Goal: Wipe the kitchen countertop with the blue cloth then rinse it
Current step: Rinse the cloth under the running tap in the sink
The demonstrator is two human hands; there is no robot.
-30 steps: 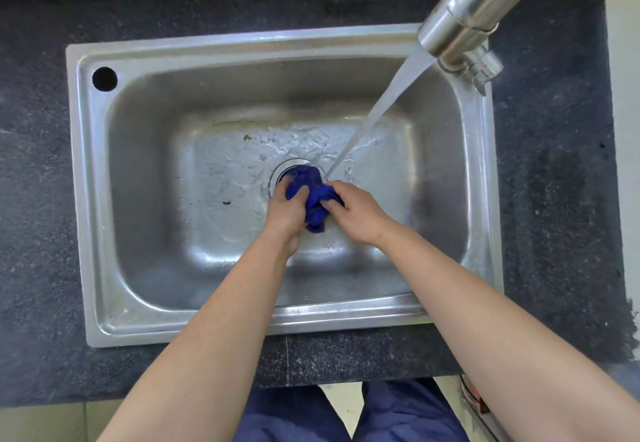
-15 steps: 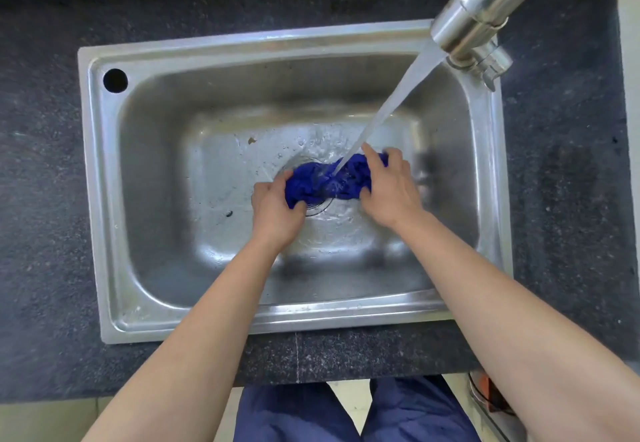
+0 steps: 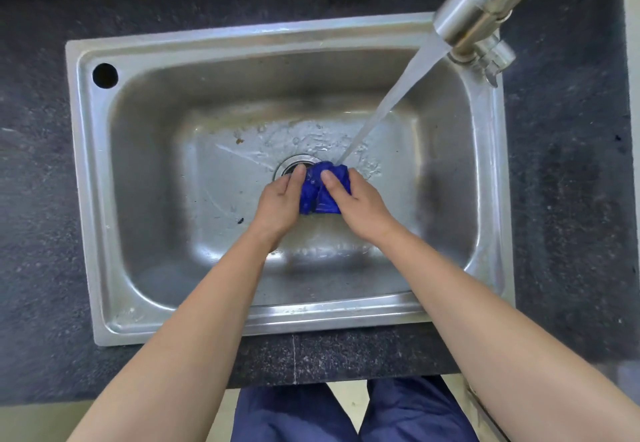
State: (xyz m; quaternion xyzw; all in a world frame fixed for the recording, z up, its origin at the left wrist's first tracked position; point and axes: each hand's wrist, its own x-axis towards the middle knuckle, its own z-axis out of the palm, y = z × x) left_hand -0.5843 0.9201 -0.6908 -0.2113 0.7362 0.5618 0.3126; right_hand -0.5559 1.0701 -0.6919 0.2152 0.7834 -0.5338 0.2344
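Fingers of the left hand and of the right hand are closed around the bunched blue cloth, squeezing it between both hands. It is held low in the middle of the sink, just beside the drain. A stream of water from the tap at the sink's far right corner lands on the top of the cloth. Around the sink lies the dark speckled desk, its near edge crossed by both bare forearms.
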